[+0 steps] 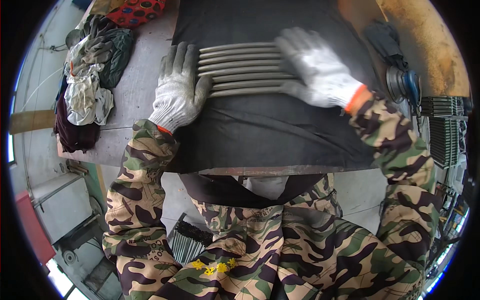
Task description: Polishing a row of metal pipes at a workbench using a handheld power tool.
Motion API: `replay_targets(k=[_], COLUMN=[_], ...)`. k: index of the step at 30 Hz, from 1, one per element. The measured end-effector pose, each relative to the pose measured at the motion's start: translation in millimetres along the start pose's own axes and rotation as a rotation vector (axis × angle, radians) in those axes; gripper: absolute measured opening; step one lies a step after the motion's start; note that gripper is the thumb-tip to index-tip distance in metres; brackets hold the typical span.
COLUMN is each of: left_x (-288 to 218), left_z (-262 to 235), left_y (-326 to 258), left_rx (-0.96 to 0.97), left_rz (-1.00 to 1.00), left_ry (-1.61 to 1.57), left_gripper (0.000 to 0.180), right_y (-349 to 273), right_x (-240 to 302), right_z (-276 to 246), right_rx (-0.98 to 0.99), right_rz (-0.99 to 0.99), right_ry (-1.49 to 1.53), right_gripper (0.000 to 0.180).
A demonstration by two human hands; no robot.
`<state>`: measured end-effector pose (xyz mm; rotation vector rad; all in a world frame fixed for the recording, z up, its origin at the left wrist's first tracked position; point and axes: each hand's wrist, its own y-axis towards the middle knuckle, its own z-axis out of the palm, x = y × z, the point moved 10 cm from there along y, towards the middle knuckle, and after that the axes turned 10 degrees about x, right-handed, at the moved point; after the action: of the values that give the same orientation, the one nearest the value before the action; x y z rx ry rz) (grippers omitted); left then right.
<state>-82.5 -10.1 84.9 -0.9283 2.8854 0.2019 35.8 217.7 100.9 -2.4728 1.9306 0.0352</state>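
Several grey metal rods (242, 70) lie side by side on a black cloth (265, 130), running left to right between my hands. My left hand (180, 82), in a white and grey work glove, rests flat at their left ends with its fingers stretched away from me and thumb close to the rod tips. My right hand (317, 70), gloved alike and slightly blurred, is over the right ends with its fingers spread, hiding those ends. Neither hand is closed around a rod.
Crumpled rags and gloves (90, 75) are heaped at the table's left. A red patterned cloth (137, 12) lies at the back left. At right are a dark cloth (385, 42), a blue power tool with a disc (407, 85), and stacked metal rods (442, 135). More rods (187, 245) stand below the table.
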Motion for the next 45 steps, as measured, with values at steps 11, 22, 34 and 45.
replay_targets(k=[11, 22, 34, 45], left_x=[-4.1, 0.4, 1.0, 5.2], left_z=[25.5, 15.9, 20.6, 34.2], left_y=[18.4, 12.0, 32.8, 5.2], left_rx=[-0.066, -0.031, -0.024, 0.011], left_rz=[0.161, 0.147, 0.037, 0.107], left_ry=[-0.122, -0.003, -0.006, -0.043], left_gripper=[0.068, 0.065, 0.069, 0.065], right_y=[75.9, -47.3, -86.6, 64.0], right_x=[96.3, -51.9, -42.2, 106.7], right_z=[-2.6, -20.2, -77.0, -0.2], right_rx=[-0.3, -0.124, -0.485, -0.203], right_rz=[-0.125, 0.059, 0.242, 0.042], right_ry=[0.114, 0.164, 0.03, 0.213], right_gripper=[0.07, 0.058, 0.052, 0.062])
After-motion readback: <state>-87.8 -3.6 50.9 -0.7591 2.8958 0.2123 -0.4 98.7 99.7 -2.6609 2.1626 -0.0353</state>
